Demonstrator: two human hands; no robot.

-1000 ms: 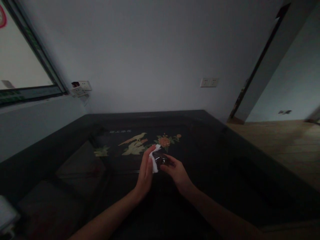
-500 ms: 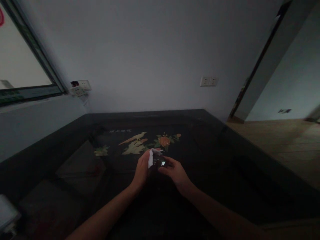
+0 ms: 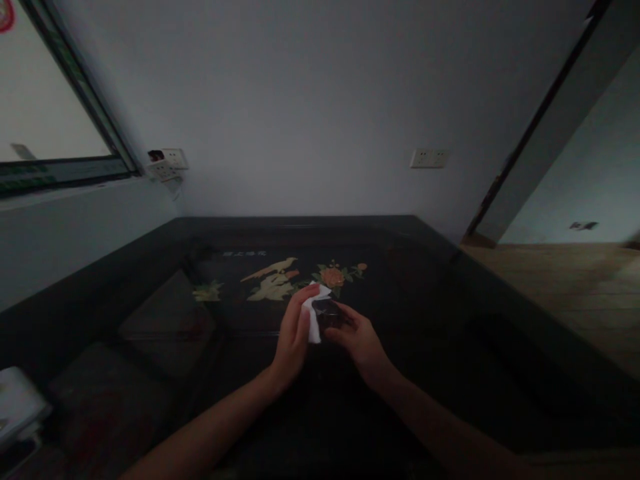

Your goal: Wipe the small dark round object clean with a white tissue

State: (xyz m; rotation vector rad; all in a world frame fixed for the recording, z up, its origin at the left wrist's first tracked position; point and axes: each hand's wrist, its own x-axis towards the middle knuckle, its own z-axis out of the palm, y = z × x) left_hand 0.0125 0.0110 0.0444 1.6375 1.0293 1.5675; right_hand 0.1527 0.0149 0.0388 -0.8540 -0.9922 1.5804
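Above the dark glossy table (image 3: 430, 373), my left hand (image 3: 293, 328) is closed on a white tissue (image 3: 313, 323). The tissue presses against the left side of a small dark, shiny object (image 3: 328, 315), whose kind I cannot make out in the dim light. My right hand (image 3: 359, 337) grips that object from the right, thumb in front and fingers behind. Both hands are close together in the middle of the view, just in front of the bird and flower picture (image 3: 273, 283) on the tabletop.
A white object (image 3: 20, 403) stands at the left edge. Wall sockets (image 3: 429, 158) sit on the wall behind the table, with more sockets (image 3: 173, 160) near the window (image 3: 50, 100). A long dark shape (image 3: 515, 363) lies on the right. Wooden floor (image 3: 550, 280) shows beyond.
The tissue is spread wider along the dark object's left side. The object has turned, and its bright reflection is gone. The view has shifted slightly.
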